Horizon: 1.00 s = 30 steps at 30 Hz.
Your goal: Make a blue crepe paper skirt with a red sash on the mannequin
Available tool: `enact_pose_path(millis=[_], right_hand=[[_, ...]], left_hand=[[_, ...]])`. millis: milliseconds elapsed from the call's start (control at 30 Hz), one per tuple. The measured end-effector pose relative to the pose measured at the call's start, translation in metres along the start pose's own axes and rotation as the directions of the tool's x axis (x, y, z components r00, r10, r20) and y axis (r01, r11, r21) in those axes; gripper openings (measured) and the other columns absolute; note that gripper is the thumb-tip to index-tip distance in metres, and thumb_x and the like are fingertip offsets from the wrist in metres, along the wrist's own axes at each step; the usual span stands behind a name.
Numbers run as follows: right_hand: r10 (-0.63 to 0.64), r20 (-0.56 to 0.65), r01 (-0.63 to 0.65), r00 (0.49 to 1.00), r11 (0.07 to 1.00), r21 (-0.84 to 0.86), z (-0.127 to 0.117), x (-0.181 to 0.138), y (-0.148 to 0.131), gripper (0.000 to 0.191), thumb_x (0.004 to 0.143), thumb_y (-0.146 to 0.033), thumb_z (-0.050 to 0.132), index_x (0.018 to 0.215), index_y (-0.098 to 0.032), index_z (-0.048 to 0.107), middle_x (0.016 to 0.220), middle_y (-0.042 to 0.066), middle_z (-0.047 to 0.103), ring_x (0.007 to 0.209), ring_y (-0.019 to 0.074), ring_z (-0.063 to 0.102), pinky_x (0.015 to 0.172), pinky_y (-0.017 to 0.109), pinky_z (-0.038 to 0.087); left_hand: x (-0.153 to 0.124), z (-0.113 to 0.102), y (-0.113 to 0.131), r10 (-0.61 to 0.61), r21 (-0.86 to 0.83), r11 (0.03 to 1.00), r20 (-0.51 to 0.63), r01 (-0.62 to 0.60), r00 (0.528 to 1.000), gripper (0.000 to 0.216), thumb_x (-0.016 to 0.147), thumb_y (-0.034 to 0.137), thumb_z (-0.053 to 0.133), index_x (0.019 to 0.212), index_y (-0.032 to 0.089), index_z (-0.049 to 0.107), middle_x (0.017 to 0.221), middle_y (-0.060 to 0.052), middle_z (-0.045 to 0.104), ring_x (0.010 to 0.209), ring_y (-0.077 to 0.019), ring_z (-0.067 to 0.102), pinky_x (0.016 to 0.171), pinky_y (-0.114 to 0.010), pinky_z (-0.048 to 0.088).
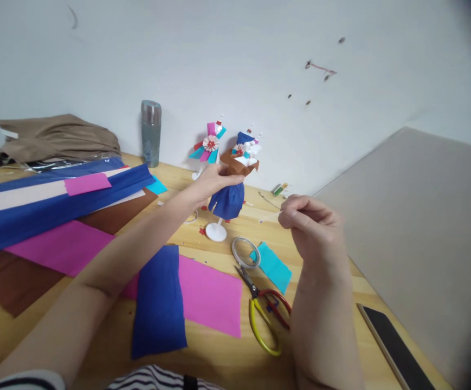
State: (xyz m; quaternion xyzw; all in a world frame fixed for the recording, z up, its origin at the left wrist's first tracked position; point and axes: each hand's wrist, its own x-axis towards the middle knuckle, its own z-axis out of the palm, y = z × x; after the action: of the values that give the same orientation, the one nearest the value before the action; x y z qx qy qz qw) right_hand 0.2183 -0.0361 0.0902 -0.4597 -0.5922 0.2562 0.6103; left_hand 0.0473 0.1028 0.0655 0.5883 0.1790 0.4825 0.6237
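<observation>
Pale wall (pixel 227 59) fills the background above a light wooden table (pixel 214 368), and I look down on both hands from my end of the feed. With the left hand (pixel 214 183) I have the small dress form (pixel 229 201) gripped around its waist, one digit lying across the front and the others partly hidden behind. It stands near the wall, its brown upper layer over a blue skirt, on a white round base (pixel 216 232); I cannot tell whether that base bears fully on the wood.

My right hand (pixel 312 219) is apart from it, to the right, thumb and forefinger pinched on a thin white strip (pixel 273 215) that points toward the skirt; what it is made of is too small to tell.

Just behind the held piece I see a second figure (pixel 211 143) dressed in pink, red and turquoise pieces, and farther left a metal flask (pixel 150 135). Nearer me, a tape roll (pixel 234 253) lies against a turquoise piece (pixel 275 268), with scissors (pixel 254 291) just below. A blue piece (pixel 160 306) overlaps a pink sheet (pixel 214 295); a phone (pixel 393 341) rests at right.
</observation>
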Motion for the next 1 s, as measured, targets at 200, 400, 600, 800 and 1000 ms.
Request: enact_pose_path(millis=[200,400,600,800,1000], right_hand=[[-0.060,-0.108,0.061,0.992,0.998,0.001,0.002,-0.001,0.004,0.013,0.069,-0.027,0.073,0.061,-0.021,0.065,0.056,-0.002,0.051,0.050,0.0112,0.040,0.049,0.029,0.028],[-0.319,-0.247,0.275,0.915,0.941,-0.195,0.012,-0.008,0.001,0.012,0.075,-0.026,0.072,0.065,-0.024,0.065,0.062,-0.001,0.055,0.056,0.0146,0.047,0.054,0.031,0.035],[-0.605,-0.268,0.460,0.750,0.768,-0.445,0.026,-0.018,0.001,0.013,0.083,-0.022,0.069,0.071,-0.028,0.066,0.065,0.000,0.057,0.062,0.0178,0.053,0.061,0.036,0.041],[-0.700,-0.160,0.506,0.696,0.636,-0.582,0.029,-0.028,0.005,0.011,0.082,-0.023,0.069,0.085,-0.033,0.070,0.071,0.001,0.059,0.062,0.0193,0.055,0.061,0.039,0.046],[-0.680,-0.135,0.497,0.721,0.643,-0.583,0.030,-0.030,0.010,0.009,0.080,-0.022,0.071,0.084,-0.030,0.071,0.073,0.003,0.062,0.062,0.0192,0.057,0.060,0.039,0.048]], left_hand=[[-0.005,-0.015,0.009,-0.169,-0.191,0.967,0.011,0.168,0.986,0.013,0.080,0.020,0.068,0.091,0.014,0.069,0.090,-0.006,0.071,0.093,-0.0207,0.068,0.086,-0.032,0.050],[-0.009,-0.016,0.012,-0.386,-0.358,0.846,0.104,0.396,0.917,0.016,0.091,0.023,0.057,0.085,0.012,0.068,0.080,-0.008,0.070,0.072,-0.0171,0.067,0.078,-0.034,0.053],[-0.011,-0.020,0.011,-0.398,-0.420,0.796,0.179,0.435,0.900,0.023,0.094,0.026,0.053,0.095,0.008,0.068,0.086,-0.011,0.072,0.080,-0.0199,0.068,0.082,-0.037,0.052],[-0.020,-0.022,0.014,-0.260,-0.386,0.864,0.211,0.325,0.942,0.029,0.096,0.032,0.048,0.093,0.010,0.068,0.090,-0.012,0.071,0.088,-0.0221,0.068,0.084,-0.037,0.052],[-0.025,-0.026,0.010,-0.140,-0.383,0.887,0.307,0.257,0.941,0.031,0.094,0.034,0.051,0.092,0.008,0.067,0.087,-0.011,0.070,0.093,-0.0242,0.067,0.085,-0.038,0.051]])
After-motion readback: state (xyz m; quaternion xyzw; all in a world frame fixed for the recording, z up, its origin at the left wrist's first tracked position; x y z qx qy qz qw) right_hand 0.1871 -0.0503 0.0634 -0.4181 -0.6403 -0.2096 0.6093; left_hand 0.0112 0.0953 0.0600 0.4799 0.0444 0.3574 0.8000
